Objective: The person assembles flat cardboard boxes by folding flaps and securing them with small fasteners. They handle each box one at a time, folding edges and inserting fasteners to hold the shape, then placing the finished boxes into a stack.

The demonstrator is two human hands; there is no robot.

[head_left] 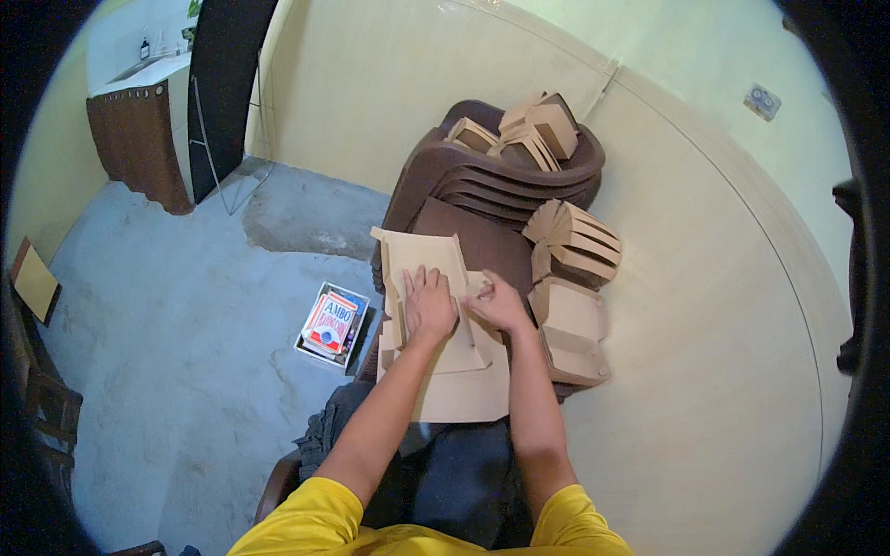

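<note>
A partly folded brown cardboard box (422, 250) lies open in front of me, with low walls standing along its edges. My left hand (429, 301) presses on its inner face, fingers spread and stretched out. At the box's right edge, my right hand (498, 302) is closed, its fingers pinching a cardboard flap (476, 281). Beneath the box, over my lap, is a flat cardboard sheet (464, 398).
A stack of brown plastic chairs (473, 213) stands ahead, with folded cardboard boxes (553, 125) on top. More folded boxes (584, 243) and an open box (570, 320) sit to the right. A white container (349, 359) holding printed packets stands on the floor at left.
</note>
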